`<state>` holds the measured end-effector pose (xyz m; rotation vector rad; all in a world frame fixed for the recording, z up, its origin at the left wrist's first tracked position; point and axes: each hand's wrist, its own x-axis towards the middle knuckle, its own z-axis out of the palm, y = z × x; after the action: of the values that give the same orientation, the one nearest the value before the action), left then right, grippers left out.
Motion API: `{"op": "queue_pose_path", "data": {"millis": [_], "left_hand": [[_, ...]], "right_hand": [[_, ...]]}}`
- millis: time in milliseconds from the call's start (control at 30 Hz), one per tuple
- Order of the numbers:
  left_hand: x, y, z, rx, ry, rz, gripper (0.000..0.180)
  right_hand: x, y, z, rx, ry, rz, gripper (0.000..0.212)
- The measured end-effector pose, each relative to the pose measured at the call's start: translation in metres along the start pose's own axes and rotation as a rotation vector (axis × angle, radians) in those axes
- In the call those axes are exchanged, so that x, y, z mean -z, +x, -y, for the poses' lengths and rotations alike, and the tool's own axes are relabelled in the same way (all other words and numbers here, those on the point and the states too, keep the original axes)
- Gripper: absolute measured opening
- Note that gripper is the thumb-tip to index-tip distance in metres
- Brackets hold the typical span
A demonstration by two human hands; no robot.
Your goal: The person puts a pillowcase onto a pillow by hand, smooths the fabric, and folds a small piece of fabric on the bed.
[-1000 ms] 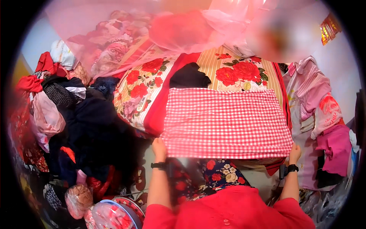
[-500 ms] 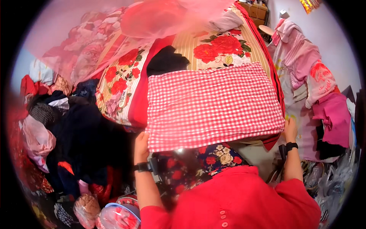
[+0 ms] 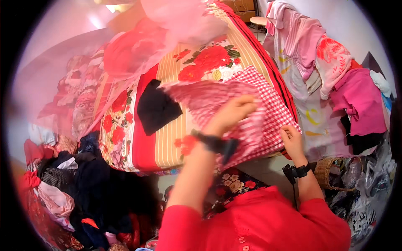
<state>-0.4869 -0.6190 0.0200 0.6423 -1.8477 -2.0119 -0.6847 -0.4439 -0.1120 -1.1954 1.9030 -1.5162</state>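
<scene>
A red-and-white checked cloth (image 3: 268, 96) lies on the bed, its left part lifted and doubled over toward the right. My left hand (image 3: 240, 109), blurred by motion, is closed on that lifted part above the cloth's middle. At the near right corner, my right hand (image 3: 292, 137) has its fingers curled on the cloth's edge. A folded black garment (image 3: 157, 108) rests on the bed to the left of the cloth. Beneath them spreads a striped bedcover (image 3: 167, 146) with large red flowers.
Sheer pink netting (image 3: 134, 50) hangs over the bed's far left. Dark clothes (image 3: 96, 184) are heaped on the left. Along the right lie pink garments (image 3: 356, 108); a wicker basket (image 3: 324, 173) and plastic bags (image 3: 372, 188) sit below. A round stool (image 3: 259, 20) stands at the back.
My left hand has swung from the cloth's near left corner up and right, carrying that side over. The black garment is now more uncovered. My view has shifted; my right hand stays by the right corner.
</scene>
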Motion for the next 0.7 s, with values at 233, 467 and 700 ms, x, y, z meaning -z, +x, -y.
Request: {"op": "queue_pose_path", "data": {"millis": [233,467,700], "left_hand": [[-0.069,0.011,0.099,-0.255,0.386,-0.207,0.026],[-0.011,-0.124,0.155,0.019,0.363,-0.882,0.015],[-0.028,-0.142,0.182,0.233,0.097,-0.763,0.032]], "right_hand": [[0.082,-0.007,-0.083,-0.170,-0.123,-0.221,0.010],[0.061,0.070,-0.016,-0.111,-0.043,-0.104,0.012],[-0.061,0.236,-0.013,-0.129,-0.391,-0.013,0.052]]}}
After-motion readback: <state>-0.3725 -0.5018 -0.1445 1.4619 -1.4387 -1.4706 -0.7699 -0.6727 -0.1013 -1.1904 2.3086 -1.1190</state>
